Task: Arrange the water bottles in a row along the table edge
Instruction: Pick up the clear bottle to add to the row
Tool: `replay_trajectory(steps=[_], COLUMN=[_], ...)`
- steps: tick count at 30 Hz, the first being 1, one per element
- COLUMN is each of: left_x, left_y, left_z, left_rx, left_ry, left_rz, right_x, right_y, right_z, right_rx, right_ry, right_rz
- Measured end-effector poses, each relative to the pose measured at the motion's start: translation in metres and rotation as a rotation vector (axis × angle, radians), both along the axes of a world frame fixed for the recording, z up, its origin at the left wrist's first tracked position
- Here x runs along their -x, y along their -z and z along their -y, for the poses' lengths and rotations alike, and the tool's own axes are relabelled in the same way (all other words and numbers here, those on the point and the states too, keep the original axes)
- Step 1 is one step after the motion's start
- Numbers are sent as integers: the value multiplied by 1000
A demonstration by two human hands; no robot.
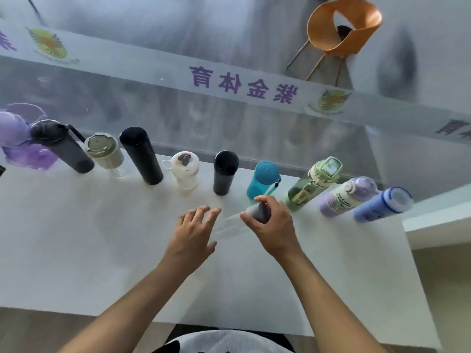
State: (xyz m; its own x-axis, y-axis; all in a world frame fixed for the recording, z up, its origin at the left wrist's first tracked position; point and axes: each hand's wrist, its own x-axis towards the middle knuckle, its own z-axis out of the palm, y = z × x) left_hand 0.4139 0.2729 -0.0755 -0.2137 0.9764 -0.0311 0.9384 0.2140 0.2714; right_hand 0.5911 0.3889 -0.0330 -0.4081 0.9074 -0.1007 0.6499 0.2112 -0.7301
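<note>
Nearest the person, both forearms reach out over the white table (102, 250). The right hand (274, 225) curls its fingers round the dark cap end of a clear bottle (229, 226), which lies or tilts low between the two hands, its pale see-through body running leftward toward the left hand (196, 230). That hand is spread, fingers straight and apart, its fingertips at or just beside the bottle's body; whether they touch it cannot be told through the blur. This bottle sits well short of the far edge, so it looks to be the one still to place. Beyond the hands a row already stands along the far edge, next to the glass wall (229, 123): from the left, a purple bottle (23, 146), a grey bottle (63, 149), a beige cup (104, 155), a tall black flask (141, 155), a white bottle (184, 169), a dark tumbler (224, 173), a teal bottle (263, 183), a green bottle (313, 184), a lilac bottle (348, 197) and a blue bottle (382, 205) at the right corner. All look upright; the wide lens makes them fan outward. The spacing is fairly even, with no obvious wide gap left open. By this showing the task is nearly done: ten in line, one in hand. What remains, as a judgement, is to stand the clear bottle up and find it a slot, perhaps between the tumbler and the teal bottle just ahead of the hands. Past the glass stands an orange chair (341, 34).
</note>
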Motion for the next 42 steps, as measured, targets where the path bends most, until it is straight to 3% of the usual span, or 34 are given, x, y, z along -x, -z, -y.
replay_trajectory(steps=[10,26,35,42], left_x=[-106,-334,-369,-377], left_y=[-13,-13,-22,-32], left_z=[-57,-124,-144,-166], left_rx=[-8,65,72,59], left_ry=[236,67,34,29], left_rz=[-94,8,-41,-49], right_x=[-148,-387,-429,-429], right_y=[18,38,35,41], right_z=[-29,-154,-261,-293], right_rx=[-113,-208,-222,-210], right_ry=[280,302,290,261], right_rz=[80,89,44,63])
